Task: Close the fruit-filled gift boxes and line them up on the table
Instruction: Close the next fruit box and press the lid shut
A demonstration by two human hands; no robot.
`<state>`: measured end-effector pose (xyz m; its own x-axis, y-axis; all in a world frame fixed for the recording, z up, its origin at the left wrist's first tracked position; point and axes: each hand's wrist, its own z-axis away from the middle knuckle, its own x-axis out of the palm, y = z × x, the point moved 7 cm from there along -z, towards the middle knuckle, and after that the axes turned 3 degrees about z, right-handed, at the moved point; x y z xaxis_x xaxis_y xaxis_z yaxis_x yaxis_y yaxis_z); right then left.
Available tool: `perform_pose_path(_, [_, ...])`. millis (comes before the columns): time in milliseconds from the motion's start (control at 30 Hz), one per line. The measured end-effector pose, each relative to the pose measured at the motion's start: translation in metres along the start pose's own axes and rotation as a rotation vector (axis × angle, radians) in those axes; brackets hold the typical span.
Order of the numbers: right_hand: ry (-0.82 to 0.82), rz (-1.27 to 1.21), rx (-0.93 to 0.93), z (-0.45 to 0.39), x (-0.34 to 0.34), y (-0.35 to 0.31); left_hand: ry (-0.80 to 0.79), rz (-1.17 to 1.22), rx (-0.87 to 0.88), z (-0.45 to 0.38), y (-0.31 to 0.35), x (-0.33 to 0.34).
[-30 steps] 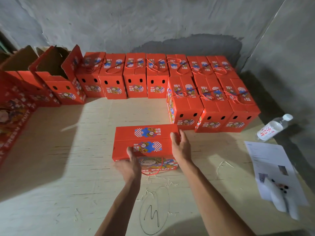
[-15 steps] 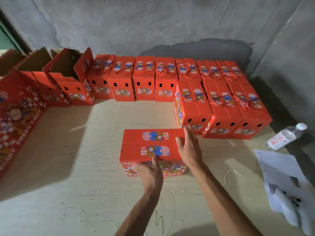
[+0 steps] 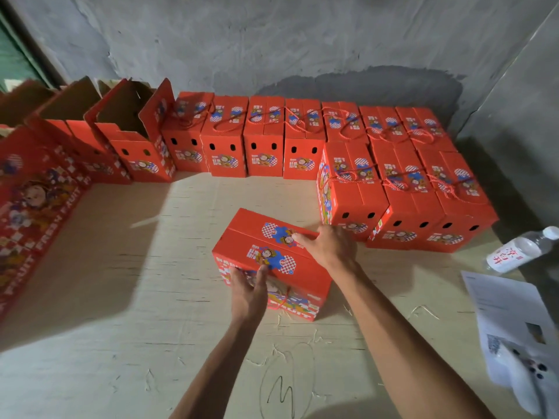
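A closed red gift box [image 3: 242,237] sits in the middle of the table [image 3: 121,282], turned at a slant. My left hand [image 3: 248,293] grips its near left corner, thumb on top. My right hand [image 3: 331,247] lies on its far right top edge, fingers spread over the lid. Behind it, a row of several closed red boxes [image 3: 263,137] lines the wall. A second row of three closed boxes [image 3: 405,195] stands in front at the right. Open boxes [image 3: 133,137] with raised flaps stand at the back left.
A red box [image 3: 33,204] lies along the left edge. A water bottle [image 3: 520,249] lies at the right edge. Printed paper sheets [image 3: 508,316] lie at the near right. Grey walls close off the back and right. Straw bits dot the table.
The box between my hands has turned clockwise and now sits at a slant. My left hand has shifted to its near left corner. My right hand stays on its far right edge.
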<state>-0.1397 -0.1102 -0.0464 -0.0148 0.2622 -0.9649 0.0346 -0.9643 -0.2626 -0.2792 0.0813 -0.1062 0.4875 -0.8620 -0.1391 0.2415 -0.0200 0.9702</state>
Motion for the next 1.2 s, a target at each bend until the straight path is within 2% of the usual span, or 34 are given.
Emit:
perform_pose_path(133, [-0.163, -0.011, 0.002, -0.003, 0.010, 0.003, 0.009, -0.029, 0.065, -0.021, 0.004, -0.021])
perform_pose_path(267, [-0.338, -0.353, 0.070, 0.021, 0.047, -0.004, 0.078, -0.119, 0.084, -0.046, 0.001, -0.051])
perform_pose_path(400, [-0.412, -0.568, 0.122, 0.037, 0.074, -0.035, 0.160, -0.123, 0.010, -0.068, 0.001, -0.085])
perform_pose_path(500, [-0.470, -0.886, 0.200, 0.048, 0.089, -0.049, 0.171, -0.204, -0.033, -0.076, 0.003, -0.095])
perform_pose_path(600, [-0.438, -1.084, 0.234, 0.048, 0.091, -0.056, 0.202, -0.210, -0.049, -0.076, 0.005, -0.096])
perform_pose_path(767, [-0.308, -1.150, 0.289, 0.047, 0.091, -0.058, 0.291, -0.261, -0.073, -0.069, 0.006, -0.099])
perform_pose_path(933, [-0.156, -1.148, 0.215, 0.048, 0.074, -0.067, 0.192, -0.480, -0.079, -0.071, 0.026, -0.098])
perform_pose_path(1033, [-0.054, -1.151, 0.143, 0.047, 0.046, -0.076, 0.111, -0.474, -0.006, -0.075, 0.056, -0.098])
perform_pose_path(1100, [-0.078, -1.122, 0.057, 0.041, 0.023, -0.095, 0.077, -0.379, 0.069, -0.073, 0.084, -0.094])
perform_pose_path(1200, [-0.299, -1.156, -0.044, 0.039, 0.000, -0.132, -0.041, -0.122, 0.058, -0.064, 0.122, -0.079])
